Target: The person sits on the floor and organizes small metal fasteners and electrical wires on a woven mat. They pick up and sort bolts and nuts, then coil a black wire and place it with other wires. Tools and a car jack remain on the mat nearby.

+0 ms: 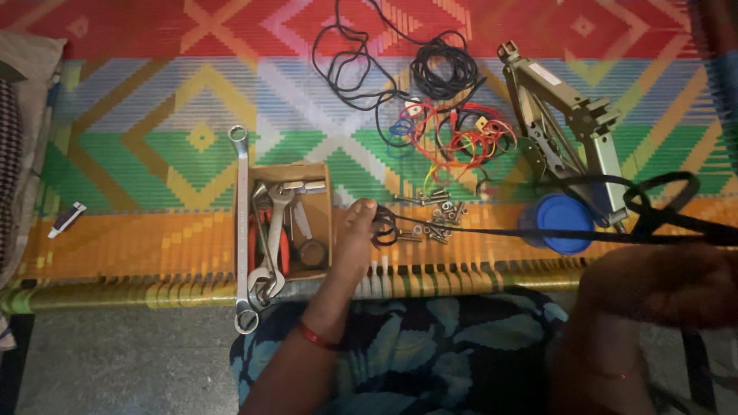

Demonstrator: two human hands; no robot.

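My left hand (355,234) reaches over the mat's near edge and pinches one end of a black cord (492,228) next to the cardboard box. The cord runs taut to the right, where my right hand (667,286), blurred and close to the camera, grips its other part; a loop of the cord (661,194) rises above that hand. A small pile of bolts and nuts (438,211) lies just beyond the cord.
An open cardboard box (321,178) holds wrenches and red-handled pliers. A long spanner (243,223) lies left of it. Behind are black cables (442,69), red and orange wires (461,134), a grey scissor jack (565,131), and a blue lid (560,221). A small white tube (68,218) lies far left.
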